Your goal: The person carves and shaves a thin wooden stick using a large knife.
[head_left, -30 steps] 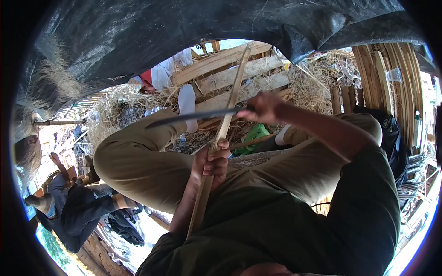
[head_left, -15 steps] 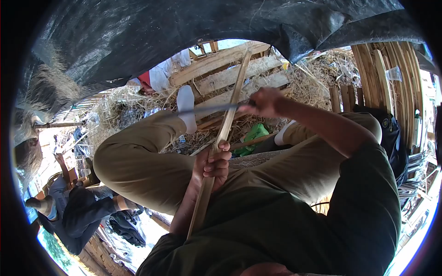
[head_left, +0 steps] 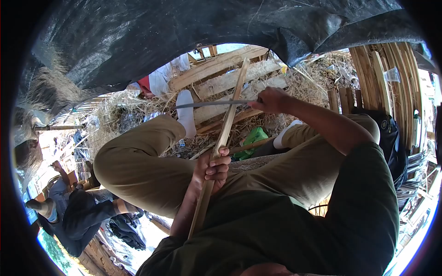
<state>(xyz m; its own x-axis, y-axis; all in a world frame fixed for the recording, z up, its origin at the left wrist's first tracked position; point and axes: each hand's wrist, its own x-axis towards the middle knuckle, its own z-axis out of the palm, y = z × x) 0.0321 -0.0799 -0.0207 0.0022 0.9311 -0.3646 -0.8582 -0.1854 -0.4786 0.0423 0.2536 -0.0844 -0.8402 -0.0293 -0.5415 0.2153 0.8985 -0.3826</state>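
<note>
My left hand [head_left: 212,170] is wrapped round a long, narrow wooden strip [head_left: 227,123], which slants from my torso up over my lap. Farther up, my right hand [head_left: 270,100] is closed on the handle of a long thin blade [head_left: 202,104]. The blade lies crosswise over the upper part of the strip and points left toward my white sock [head_left: 185,115]. The handle is mostly hidden in my fingers.
Wooden slats [head_left: 230,82] and straw [head_left: 304,87] lie beyond my legs, with a green plastic bag [head_left: 254,140] among them. Upright boards [head_left: 393,83] and a black bag [head_left: 390,138] are at the right. Another person's legs [head_left: 83,214] show at lower left. Dark sheeting [head_left: 184,32] hangs above.
The blade has swung from a tilt to nearly level and sits slightly higher on the strip. My right hand has moved a little right. The strip's far end has dipped slightly; my left hand keeps its hold.
</note>
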